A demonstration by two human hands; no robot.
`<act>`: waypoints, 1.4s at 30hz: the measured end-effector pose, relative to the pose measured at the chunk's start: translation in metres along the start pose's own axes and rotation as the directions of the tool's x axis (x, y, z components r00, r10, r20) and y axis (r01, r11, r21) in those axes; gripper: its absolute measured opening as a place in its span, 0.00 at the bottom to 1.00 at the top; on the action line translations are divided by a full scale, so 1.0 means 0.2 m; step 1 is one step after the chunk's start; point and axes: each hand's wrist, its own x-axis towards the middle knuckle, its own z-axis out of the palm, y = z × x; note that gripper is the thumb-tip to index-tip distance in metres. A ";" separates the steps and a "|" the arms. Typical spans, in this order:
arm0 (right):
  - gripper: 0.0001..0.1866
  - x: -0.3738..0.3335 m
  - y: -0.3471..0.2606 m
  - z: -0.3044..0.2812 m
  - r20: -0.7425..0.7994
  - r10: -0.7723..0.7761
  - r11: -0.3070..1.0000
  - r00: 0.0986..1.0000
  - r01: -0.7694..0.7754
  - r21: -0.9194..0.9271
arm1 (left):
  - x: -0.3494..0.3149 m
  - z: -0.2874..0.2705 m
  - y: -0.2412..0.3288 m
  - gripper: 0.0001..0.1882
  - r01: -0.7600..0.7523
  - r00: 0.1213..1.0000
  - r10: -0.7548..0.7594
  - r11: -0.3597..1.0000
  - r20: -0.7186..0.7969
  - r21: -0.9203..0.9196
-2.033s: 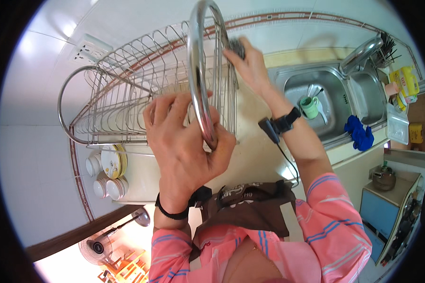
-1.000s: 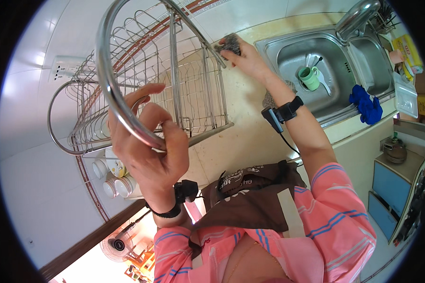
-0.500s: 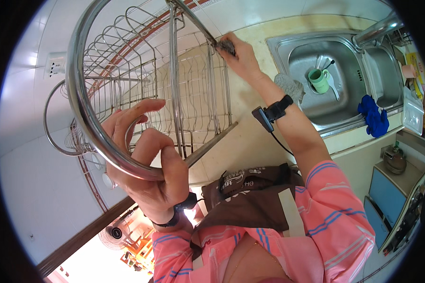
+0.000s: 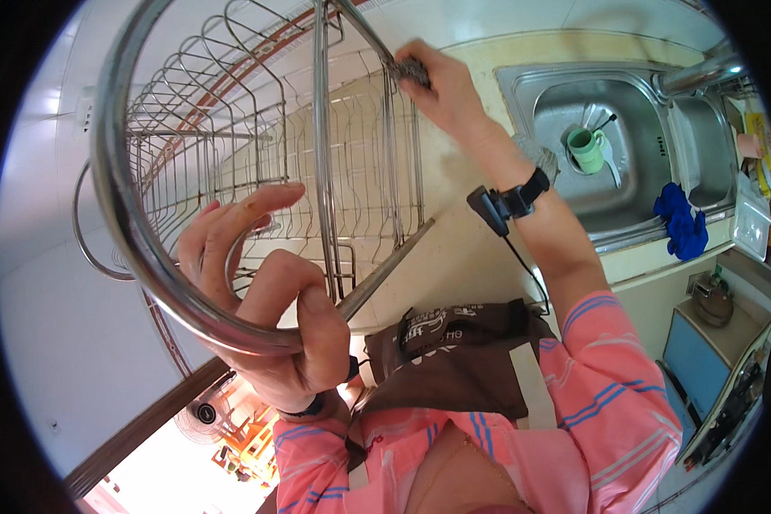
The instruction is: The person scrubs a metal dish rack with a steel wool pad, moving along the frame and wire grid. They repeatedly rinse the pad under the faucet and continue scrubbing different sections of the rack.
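A metal wire dish rack (image 4: pixel 110 146) with thick chrome tubes stands tilted on the left, its curved end nearest me. My left hand (image 4: pixel 287 278) is wrapped around that curved tube at its lower end, thumb and fingers bent over the metal. At the rack's far right, my right hand (image 4: pixel 454 98) pinches a steel wool scrubber (image 4: pixel 413 72) and presses it against a straight tube. Part of the scrubber is hidden behind my fingers.
A steel sink (image 4: pixel 565 94) on the right holds a green mug (image 4: pixel 584 152) and some utensils. Blue cloth or gloves (image 4: pixel 682 221) hang over its front edge. A grey, rough-textured thing (image 4: pixel 535 158) lies beside the sink, partly behind my right forearm. The faucet (image 4: pixel 702 70) reaches over the basin.
The rack has shifted slightly left and toward me, with my left hand still around it. My right hand and the scrubber have slid a little farther up the tube.
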 end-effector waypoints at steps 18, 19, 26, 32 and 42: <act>0.15 -0.03 0.10 0.04 0.142 0.192 0.975 0.971 -0.172 -0.141 | 0.02 -0.01 -0.01 0.06 -0.022 0.999 0.021 0.999 0.036 0.036; 0.15 -0.03 0.09 0.05 0.082 0.058 0.995 0.995 -0.050 -0.091 | 0.02 -0.01 -0.01 0.07 -0.016 0.999 0.015 0.999 0.043 0.037; 0.14 -0.03 0.19 0.11 0.143 0.153 0.972 0.978 -0.123 -0.199 | 0.06 0.01 -0.03 0.08 0.003 1.000 -0.003 1.000 0.014 -0.027; 0.19 -0.15 0.27 0.12 0.168 0.344 0.937 0.924 -0.350 0.005 | 0.06 0.00 -0.07 0.07 -0.079 0.997 0.079 0.996 -0.011 -0.047; 0.13 -0.02 0.01 0.04 -0.080 0.083 0.996 0.993 -0.080 0.035 | 0.05 0.01 -0.07 0.05 -0.081 0.996 0.079 0.994 -0.033 -0.070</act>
